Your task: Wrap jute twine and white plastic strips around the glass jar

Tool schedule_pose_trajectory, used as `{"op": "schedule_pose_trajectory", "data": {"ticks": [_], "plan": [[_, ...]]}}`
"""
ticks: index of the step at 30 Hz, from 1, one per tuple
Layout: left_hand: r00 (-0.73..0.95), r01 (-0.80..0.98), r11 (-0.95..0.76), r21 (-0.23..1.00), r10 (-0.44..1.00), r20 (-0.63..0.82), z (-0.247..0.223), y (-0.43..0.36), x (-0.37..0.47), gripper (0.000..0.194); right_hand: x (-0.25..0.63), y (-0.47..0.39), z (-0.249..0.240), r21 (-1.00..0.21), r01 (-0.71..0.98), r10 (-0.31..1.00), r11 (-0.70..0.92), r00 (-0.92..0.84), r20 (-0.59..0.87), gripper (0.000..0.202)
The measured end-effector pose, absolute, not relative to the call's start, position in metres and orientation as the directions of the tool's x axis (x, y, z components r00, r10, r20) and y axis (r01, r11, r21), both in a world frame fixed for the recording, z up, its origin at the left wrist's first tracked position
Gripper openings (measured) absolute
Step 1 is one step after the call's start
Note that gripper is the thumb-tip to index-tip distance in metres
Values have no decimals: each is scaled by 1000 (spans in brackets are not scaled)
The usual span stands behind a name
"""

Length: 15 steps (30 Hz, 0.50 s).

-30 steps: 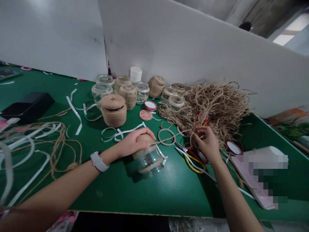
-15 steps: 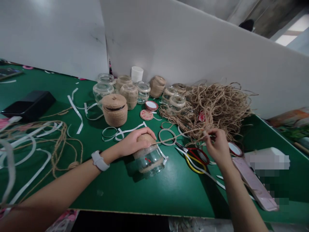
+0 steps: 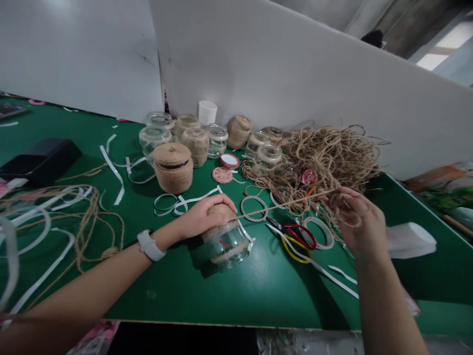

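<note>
My left hand (image 3: pixel 212 217) is wrapped over a glass jar (image 3: pixel 229 244) that lies tilted on the green table, its mouth toward me. Twine covers the jar's base end, and bare glass with small red marks shows below. From under my left fingers a strand of jute twine (image 3: pixel 286 203) runs taut to the right. My right hand (image 3: pixel 358 217) grips that strand and some loose loops, above the table's right side. Red- and yellow-handled scissors (image 3: pixel 295 239) lie between my hands, beside rolls of tape.
Behind stand several glass jars (image 3: pixel 268 157) and a twine-wrapped lidded jar (image 3: pixel 173 168). A heap of loose twine (image 3: pixel 328 153) fills the back right. White strips and twine lie at left, near a black box (image 3: pixel 40 160). A white cup (image 3: pixel 412 240) lies at right.
My right hand has moved right and toward me, drawing out a longer stretch of twine. My left hand and the jar have stayed nearly still.
</note>
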<state>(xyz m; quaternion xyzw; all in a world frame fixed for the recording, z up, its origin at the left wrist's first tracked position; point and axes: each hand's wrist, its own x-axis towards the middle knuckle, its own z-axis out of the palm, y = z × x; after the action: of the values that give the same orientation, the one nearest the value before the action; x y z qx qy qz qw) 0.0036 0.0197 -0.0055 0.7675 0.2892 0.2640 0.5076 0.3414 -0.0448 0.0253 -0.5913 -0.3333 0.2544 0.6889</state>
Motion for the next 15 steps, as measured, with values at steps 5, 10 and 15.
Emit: {"op": "schedule_pose_trajectory", "data": {"ticks": [5, 10, 15], "plan": [[698, 167, -331, 929, 705, 126, -6, 20, 4, 26, 345, -53, 20, -974, 144, 768, 172, 599, 224, 52], [696, 166, -318, 933, 708, 118, -7, 21, 4, 26, 355, -62, 15, -973, 195, 786, 125, 579, 217, 52], [695, 169, -315, 934, 710, 114, -7, 21, 4, 28, 362, -63, 14, -914, 403, 757, 49, 582, 297, 50]]}}
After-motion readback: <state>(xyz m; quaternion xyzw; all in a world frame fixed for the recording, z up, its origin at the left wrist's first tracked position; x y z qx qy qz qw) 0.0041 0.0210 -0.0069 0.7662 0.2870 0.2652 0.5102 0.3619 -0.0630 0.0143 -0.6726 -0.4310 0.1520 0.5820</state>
